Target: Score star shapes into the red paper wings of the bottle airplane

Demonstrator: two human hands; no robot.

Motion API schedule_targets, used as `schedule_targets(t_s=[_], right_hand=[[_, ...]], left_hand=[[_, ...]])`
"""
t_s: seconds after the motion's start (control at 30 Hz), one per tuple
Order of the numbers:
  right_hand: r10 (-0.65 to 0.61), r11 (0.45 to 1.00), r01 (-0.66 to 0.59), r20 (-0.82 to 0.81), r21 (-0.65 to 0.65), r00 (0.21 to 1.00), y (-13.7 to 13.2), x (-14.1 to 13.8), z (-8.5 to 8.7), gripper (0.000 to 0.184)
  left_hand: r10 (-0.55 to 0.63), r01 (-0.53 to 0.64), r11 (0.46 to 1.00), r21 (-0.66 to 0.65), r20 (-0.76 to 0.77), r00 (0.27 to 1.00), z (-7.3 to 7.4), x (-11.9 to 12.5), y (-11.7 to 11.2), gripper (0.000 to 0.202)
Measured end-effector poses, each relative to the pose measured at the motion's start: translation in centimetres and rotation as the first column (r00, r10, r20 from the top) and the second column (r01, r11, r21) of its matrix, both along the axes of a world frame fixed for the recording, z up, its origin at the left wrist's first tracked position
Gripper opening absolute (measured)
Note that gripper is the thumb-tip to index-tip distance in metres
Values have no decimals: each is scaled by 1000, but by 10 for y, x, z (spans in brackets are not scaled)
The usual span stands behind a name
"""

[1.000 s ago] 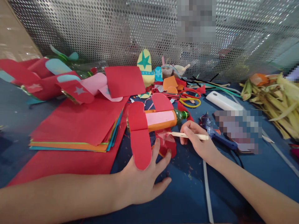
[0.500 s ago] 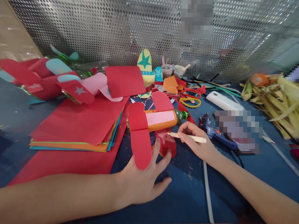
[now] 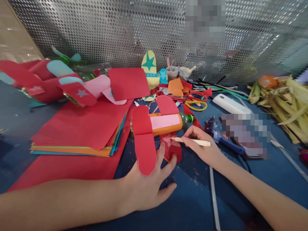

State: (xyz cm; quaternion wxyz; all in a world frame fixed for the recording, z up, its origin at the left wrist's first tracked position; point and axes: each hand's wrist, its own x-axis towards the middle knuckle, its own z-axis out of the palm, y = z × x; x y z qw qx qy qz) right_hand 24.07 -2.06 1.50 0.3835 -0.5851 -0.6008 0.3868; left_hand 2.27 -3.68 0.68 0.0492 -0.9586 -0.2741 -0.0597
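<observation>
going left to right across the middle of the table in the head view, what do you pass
stack of coloured paper → bottle plane → right hand holding a pale stick → dried husks

Thin cream stick (image 3: 192, 141) nearly level; tip on red cutout (image 3: 174, 150).

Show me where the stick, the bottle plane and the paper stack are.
stick (image 3: 203, 143), head view, bare rear end of the shaft.
bottle plane (image 3: 166, 122), head view, pink panel on its orange body.
paper stack (image 3: 79, 128), head view, top red sheet.
</observation>
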Motion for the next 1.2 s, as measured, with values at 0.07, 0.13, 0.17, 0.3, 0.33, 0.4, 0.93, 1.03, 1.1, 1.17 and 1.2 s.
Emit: schedule_targets(t_s=[0.07, 0.13, 0.17, 0.3, 0.33, 0.4, 0.93, 1.03, 1.1, 1.17, 1.2], right_hand=[[-8, 1000, 8, 2, 0, 1000, 0, 0, -1, 17], [-14, 1000, 14, 6, 1, 1000, 1, 1, -1, 17], [-13, 1000, 13, 7, 1, 1000, 1, 1, -1, 16], [-4, 1000, 4, 14, -1, 1000, 1, 1, -1, 16], [-6, 1000, 6, 17, 0, 1000, 1, 1, -1, 16], [-9, 1000, 9, 20, 3, 1000, 1, 1, -1, 16], [3, 1000, -3, 23, 3, 1000, 1, 1, -2, 17], [6, 1000, -6, 26, 1, 1000, 1, 1, -1, 16], [10, 1000, -10, 21, -1, 1000, 1, 1, -1, 16], [8, 1000, -8, 20, 4, 1000, 1, 0, -1, 16], [8, 1000, -8, 21, 6, 1000, 1, 0, -1, 16]], left_hand=[[8, -8, 1000, -1, 0, 1000, 0, 0, 0, 54], [18, -18, 1000, -12, -1, 1000, 1, 0, -1, 55], [20, -20, 1000, -14, 0, 1000, 1, 0, -1, 55], [40, -40, 999, -28, 17, 999, 0, 0, -1, 55], [41, -41, 999, -32, 21, 999, -1, 0, -1, 55], [38, -37, 999, -37, 18, 999, -1, 0, -1, 55], [45, -45, 998, -34, -1, 999, 1, 1, -1, 56], [46, -46, 998, -42, 2, 999, 0, 1, -1, 56], [38, -37, 998, -44, 2, 999, 1, 1, -1, 56], [36, -36, 999, -39, 7, 999, 1, 1, -1, 56], [32, -32, 999, -31, 7, 999, 1, 1, 0, 55]])
